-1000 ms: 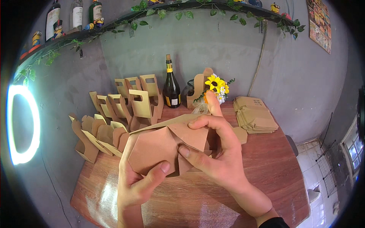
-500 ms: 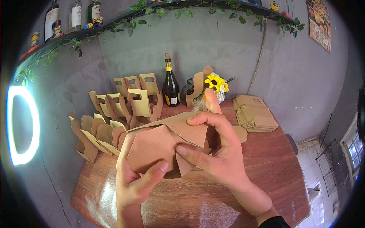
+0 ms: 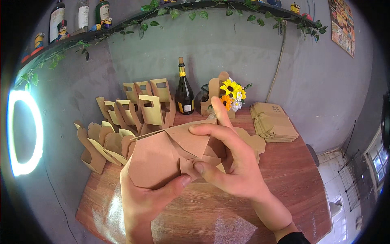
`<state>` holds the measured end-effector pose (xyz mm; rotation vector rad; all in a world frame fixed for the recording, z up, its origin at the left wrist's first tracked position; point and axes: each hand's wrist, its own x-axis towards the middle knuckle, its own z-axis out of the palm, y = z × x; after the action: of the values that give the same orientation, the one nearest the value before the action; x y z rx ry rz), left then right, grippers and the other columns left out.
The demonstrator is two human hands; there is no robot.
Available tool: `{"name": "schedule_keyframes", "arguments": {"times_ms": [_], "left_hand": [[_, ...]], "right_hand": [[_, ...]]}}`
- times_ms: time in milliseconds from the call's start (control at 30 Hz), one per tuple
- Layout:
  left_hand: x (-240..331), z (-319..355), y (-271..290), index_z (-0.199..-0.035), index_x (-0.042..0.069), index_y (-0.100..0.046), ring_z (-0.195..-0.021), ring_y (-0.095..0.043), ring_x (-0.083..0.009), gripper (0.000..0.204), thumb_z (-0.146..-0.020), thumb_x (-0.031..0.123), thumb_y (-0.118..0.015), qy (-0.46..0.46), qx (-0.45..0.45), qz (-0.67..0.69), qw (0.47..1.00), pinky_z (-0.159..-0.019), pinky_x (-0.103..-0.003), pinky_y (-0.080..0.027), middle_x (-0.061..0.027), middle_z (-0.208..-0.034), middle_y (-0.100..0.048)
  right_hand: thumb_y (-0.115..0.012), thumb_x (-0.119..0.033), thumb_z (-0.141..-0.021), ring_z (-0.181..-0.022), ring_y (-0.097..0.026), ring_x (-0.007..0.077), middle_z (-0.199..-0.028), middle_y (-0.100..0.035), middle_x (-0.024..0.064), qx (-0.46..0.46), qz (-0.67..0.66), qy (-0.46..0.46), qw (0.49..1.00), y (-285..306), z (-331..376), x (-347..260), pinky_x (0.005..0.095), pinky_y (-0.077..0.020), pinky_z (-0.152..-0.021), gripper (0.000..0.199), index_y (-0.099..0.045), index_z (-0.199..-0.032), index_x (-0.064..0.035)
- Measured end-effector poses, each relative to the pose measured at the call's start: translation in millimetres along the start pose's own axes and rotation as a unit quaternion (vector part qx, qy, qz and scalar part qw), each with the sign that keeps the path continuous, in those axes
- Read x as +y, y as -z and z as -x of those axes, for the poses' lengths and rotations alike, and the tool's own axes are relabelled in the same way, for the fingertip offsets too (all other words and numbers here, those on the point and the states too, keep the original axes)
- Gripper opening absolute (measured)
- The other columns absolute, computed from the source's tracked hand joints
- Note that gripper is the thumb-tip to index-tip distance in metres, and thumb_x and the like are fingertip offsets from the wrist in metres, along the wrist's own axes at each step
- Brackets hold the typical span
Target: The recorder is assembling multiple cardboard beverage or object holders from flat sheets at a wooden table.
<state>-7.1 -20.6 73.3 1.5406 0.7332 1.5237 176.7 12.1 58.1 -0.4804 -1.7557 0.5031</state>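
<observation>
- Wooden table (image 3: pixel 284 191) carries folded cardboard carriers (image 3: pixel 150 105) and a dark bottle (image 3: pixel 184 91).
- Left hand (image 3: pixel 142 203) grips the brown cardboard blank (image 3: pixel 162 160), thumb pressed on.
- Right hand (image 3: pixel 231 162) pinches its flaps, index finger extended.

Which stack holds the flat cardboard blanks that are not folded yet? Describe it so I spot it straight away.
Start at the wooden table and go to its far right corner by the grey wall. There, right of the sunflower bunch, lies the stack of flat brown blanks. Unlike the upright folded carriers on the left and the piece in the two hands, these lie flat in a neat pile.
</observation>
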Motion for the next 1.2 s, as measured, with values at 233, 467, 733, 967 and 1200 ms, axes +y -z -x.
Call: {"name": "schedule_keyframes", "arguments": {"times_ms": [233,467,733,967,1200], "left_hand": [[-2.8,-0.1,5.9,-0.107,-0.005,-0.062,-0.084,-0.061,-0.0105,0.035,-0.076,0.002,-0.076,0.032,0.004,-0.001,0.999,-0.071,-0.025,-0.050,-0.0066,-0.093,-0.067],[3.1,-0.6,4.3,-0.116,-0.004,-0.058,-0.088,-0.063,-0.0137,0.053,-0.066,-0.002,-0.076,0.078,0.031,-0.003,0.997,-0.074,-0.026,-0.051,-0.0084,-0.098,-0.068],[3.6,1.0,1.7,-0.112,-0.005,-0.059,-0.086,-0.063,-0.0128,0.049,-0.066,0.002,-0.077,0.067,0.026,-0.043,0.996,-0.074,-0.025,-0.049,-0.0076,-0.096,-0.068],[6.4,2.2,0.5,-0.111,-0.005,-0.059,-0.086,-0.063,-0.0136,0.052,-0.064,0.002,-0.079,0.089,0.030,-0.044,0.995,-0.076,-0.026,-0.050,-0.0078,-0.095,-0.067],[4.3,3.9,1.5,-0.104,-0.006,-0.062,-0.082,-0.062,-0.0117,0.040,-0.067,0.000,-0.078,0.071,0.010,-0.044,0.996,-0.071,-0.026,-0.051,-0.0073,-0.090,-0.068]], "right_hand": [[-0.069,0.006,-0.072,-0.146,-0.012,0.0305,-0.155,-0.010,0.0290,0.021,-0.017,0.012,1.000,-4.5,2.3,1.2,0.0383,-0.0176,-0.112,0.053,-0.057,-0.123,-0.0012],[-0.074,0.000,-0.073,-0.145,-0.016,0.0318,-0.152,-0.018,0.0296,0.005,0.007,0.030,0.999,0.9,0.2,1.4,0.0388,-0.0238,-0.111,0.047,-0.062,-0.118,-0.0023],[-0.082,-0.031,-0.069,-0.107,-0.061,0.0261,-0.139,-0.049,0.0193,0.077,0.197,0.005,0.977,-0.8,-0.9,-8.5,0.0333,-0.0452,-0.091,0.056,-0.066,-0.117,-0.0074],[-0.081,-0.038,-0.068,-0.081,-0.064,0.0223,-0.116,-0.064,0.0166,0.094,0.279,0.051,0.954,-0.4,-0.8,-9.9,0.0293,-0.0504,-0.070,0.057,-0.068,-0.113,-0.0048],[-0.082,-0.033,-0.068,-0.081,-0.065,0.0219,-0.100,-0.067,0.0144,0.110,0.299,0.063,0.946,-4.9,1.4,-5.8,0.0284,-0.0513,-0.066,0.054,-0.067,-0.109,-0.0004]]}}
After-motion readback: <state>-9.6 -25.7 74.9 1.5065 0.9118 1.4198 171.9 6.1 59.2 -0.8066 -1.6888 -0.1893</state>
